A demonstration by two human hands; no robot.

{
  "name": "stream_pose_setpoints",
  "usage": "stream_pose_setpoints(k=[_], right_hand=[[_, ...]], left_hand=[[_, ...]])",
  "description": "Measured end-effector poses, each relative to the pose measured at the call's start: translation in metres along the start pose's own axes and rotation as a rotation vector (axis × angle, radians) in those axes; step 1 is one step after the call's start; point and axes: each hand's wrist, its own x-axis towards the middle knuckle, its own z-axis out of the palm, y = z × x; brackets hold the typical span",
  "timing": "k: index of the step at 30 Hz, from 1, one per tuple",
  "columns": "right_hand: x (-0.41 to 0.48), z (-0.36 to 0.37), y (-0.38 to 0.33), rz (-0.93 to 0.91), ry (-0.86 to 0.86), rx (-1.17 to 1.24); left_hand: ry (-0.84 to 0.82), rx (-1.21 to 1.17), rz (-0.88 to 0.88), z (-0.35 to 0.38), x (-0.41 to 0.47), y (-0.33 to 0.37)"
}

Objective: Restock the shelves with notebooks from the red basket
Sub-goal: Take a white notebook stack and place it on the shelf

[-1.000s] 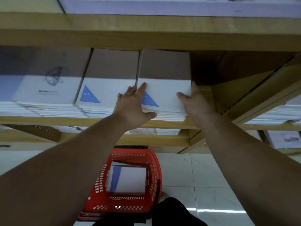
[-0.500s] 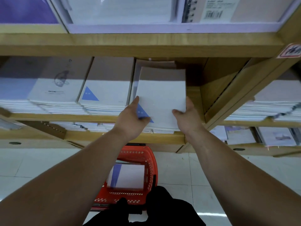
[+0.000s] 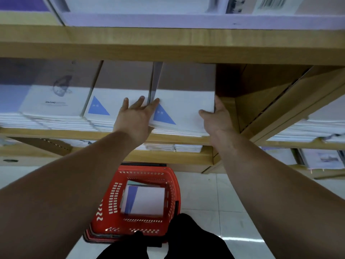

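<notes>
The left hand (image 3: 136, 118) lies flat with its fingers straight and spread. It spans the narrow gap between two piles, and its fingertips touch the left edge of the right-hand notebook stack (image 3: 186, 105).

To the left, the neighbouring pile (image 3: 115, 101) has the same blue triangle on its cover. Just beside that sits a pile with a grey drawing (image 3: 56, 98). All three rest on the wooden shelf (image 3: 56, 131), their front edges close to its lip. The upper board (image 3: 168, 45) hangs low over them, so there is little room above the covers.

The right hand (image 3: 216, 118) is also open. Its thumb lies on the top cover and its fingers run straight up along the stack's right edge. Past it is a strip of bare wood (image 3: 229, 101), the only free space on this shelf, bounded by the slanting side panel (image 3: 270, 101). More white piles (image 3: 308, 128) fill the next bay.

Below, between the forearms, the red basket (image 3: 110, 202) stands on the pale tiled floor (image 3: 214, 193) in front of the bottom shelf. Loose notebooks (image 3: 147, 200) lie in it, the top one white with a blue band.
</notes>
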Motion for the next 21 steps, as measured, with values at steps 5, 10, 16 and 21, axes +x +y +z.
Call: stream_pose_setpoints(k=[5, 10, 16, 21], right_hand=[[0.01, 0.003, -0.009, -0.053, -0.037, -0.145], [-0.013, -0.001, -0.01, -0.125, -0.021, -0.132], [-0.068, -0.01, -0.012, -0.195, 0.005, -0.093], [-0.122, 0.017, -0.022, -0.243, 0.006, -0.023]], left_hand=[[-0.001, -0.307, -0.007, -0.005, 0.005, 0.001], [0.085, -1.19, -0.266, -0.021, -0.024, 0.024], [0.176, -1.564, -0.343, -0.032, -0.068, 0.033], [0.147, -1.617, -0.374, -0.019, -0.11, -0.002]])
